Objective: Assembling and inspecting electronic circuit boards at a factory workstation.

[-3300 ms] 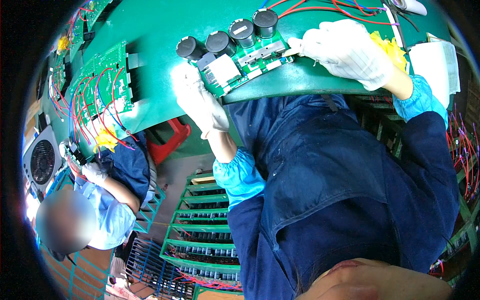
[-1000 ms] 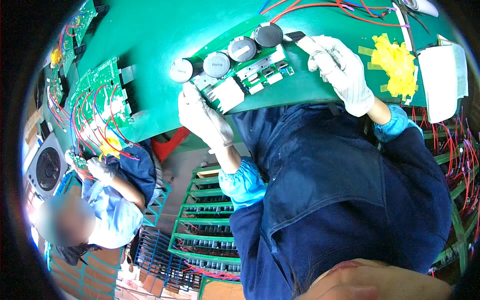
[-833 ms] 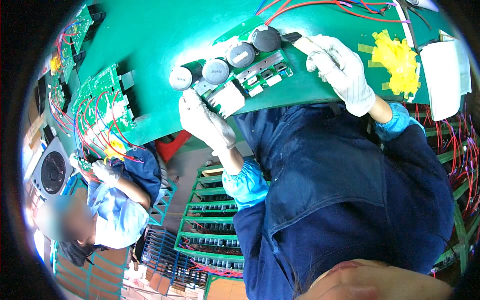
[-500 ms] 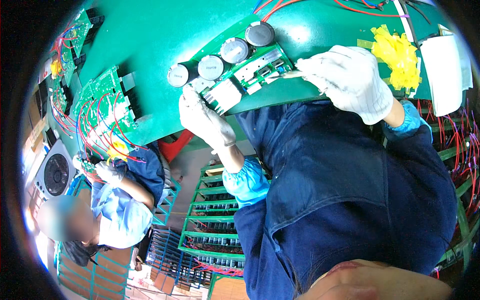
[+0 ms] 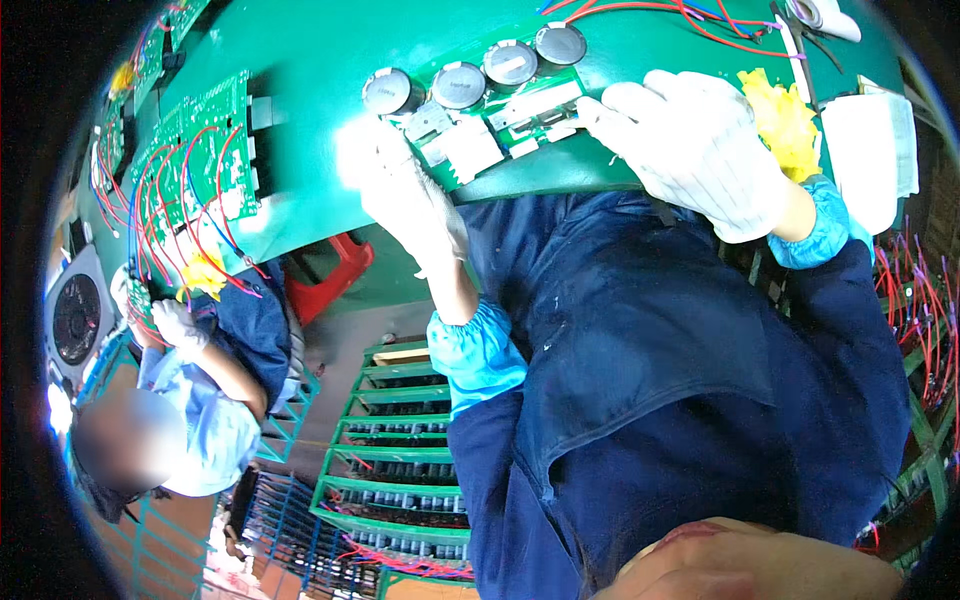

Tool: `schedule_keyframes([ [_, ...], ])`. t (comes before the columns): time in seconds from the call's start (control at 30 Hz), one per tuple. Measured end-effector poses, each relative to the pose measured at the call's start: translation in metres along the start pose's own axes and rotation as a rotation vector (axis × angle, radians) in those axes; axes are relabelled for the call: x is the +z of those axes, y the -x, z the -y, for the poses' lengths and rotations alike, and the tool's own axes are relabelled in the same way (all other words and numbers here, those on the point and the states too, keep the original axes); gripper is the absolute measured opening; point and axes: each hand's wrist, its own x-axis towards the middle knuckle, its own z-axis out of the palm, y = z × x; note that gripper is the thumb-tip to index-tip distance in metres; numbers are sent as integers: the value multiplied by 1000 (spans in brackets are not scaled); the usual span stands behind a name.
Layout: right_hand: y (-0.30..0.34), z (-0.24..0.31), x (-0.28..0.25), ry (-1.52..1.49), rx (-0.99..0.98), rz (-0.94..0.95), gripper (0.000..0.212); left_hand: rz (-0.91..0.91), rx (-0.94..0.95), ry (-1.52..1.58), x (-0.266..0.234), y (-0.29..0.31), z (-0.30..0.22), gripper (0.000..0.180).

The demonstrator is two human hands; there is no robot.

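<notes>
A green circuit board point(image 5: 440, 172) with several round dark capacitors point(image 5: 510, 62) along its far side lies on the green bench in front of me. White heat-sink-like blocks point(image 5: 472, 150) stand along its near side. My left hand point(image 5: 410, 200), in a white glove, is closed at the board's left end; glare washes out its fingertips. My right hand point(image 5: 690, 150), also white-gloved, is at the board's right end with fingers pinched together near its small parts. Whatever those fingers hold is hidden in this view.
Yellow strips point(image 5: 780, 125) lie in a heap beyond my right wrist, beside white sheets point(image 5: 862, 160). Red and blue wires point(image 5: 680, 12) run along the far edge. At left are more wired boards point(image 5: 205, 150), a red stool point(image 5: 330, 275) and a co-worker point(image 5: 205, 400). Green racks point(image 5: 400, 450) stand below.
The view has shifted. The board appears farther up and to the right, my left hand still at its end. A thin pointed tool visible at my right fingertips earlier no longer shows clearly.
</notes>
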Motion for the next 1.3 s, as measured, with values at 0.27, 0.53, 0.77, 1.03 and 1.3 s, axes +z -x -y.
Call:
schedule_keyframes([
  [0.27, -7, -3, -6, -87, -27, 75, 34, -37, 123, -28, 3, -3, 9, 35],
  [0.53, -14, -5, -9, -180, -48, 10, 28, -98, 234, -138, 3, 4, 17, 40],
  [0.77, -17, -5, -7, -196, -40, -10, 23, -92, 433, -300, 2, 5, 27, 29],
  [1.03, -16, -8, -8, -156, -47, -18, 22, -41, 527, -394, -4, 12, 24, 34],
  [1.3, -4, -12, -2, -250, 3, 67, 21, -78, 568, -538, -2, 13, 21, 33],
])
